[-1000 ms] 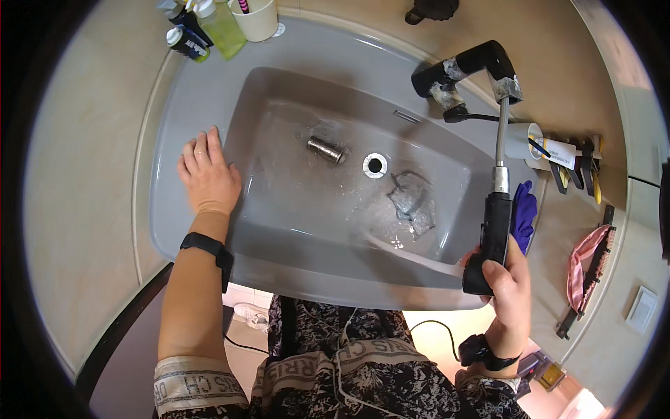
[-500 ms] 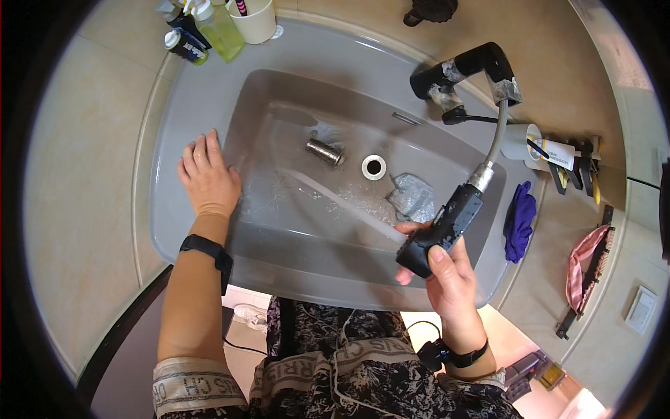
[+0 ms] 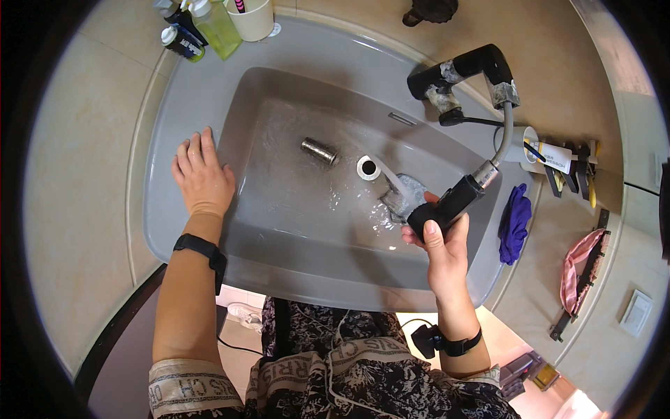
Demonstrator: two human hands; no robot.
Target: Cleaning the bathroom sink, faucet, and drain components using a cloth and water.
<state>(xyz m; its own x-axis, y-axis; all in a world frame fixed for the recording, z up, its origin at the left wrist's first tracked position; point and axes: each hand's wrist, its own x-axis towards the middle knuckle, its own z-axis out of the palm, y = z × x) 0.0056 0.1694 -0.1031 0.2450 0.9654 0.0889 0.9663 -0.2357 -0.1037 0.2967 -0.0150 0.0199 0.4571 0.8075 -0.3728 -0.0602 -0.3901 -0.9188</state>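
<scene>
My right hand [image 3: 447, 255] grips a black pull-out faucet sprayer [image 3: 447, 207] over the right part of the grey sink [image 3: 314, 279]. A stream of water leaves its head and runs up and left toward the white-ringed drain hole [image 3: 368, 167]. Just beyond the sprayer head, a wet grey cloth [image 3: 405, 195] lies on the basin floor. A metal cylinder, perhaps the drain strainer [image 3: 319, 150], rests on its side left of the drain. My left hand [image 3: 202, 171] lies flat on the sink's left rim, fingers spread, holding nothing.
The black faucet body [image 3: 460, 73] stands at the back right, joined to the sprayer by a hose. Bottles [image 3: 213, 28] and a cream cup [image 3: 250, 19] occupy the back left corner. A purple cloth [image 3: 515, 223] lies on the right rim, near a white cup [image 3: 520, 143].
The sprayer has turned in my right hand, swinging the water stream from the basin's left side to the drain. My left hand stays on the rim.
</scene>
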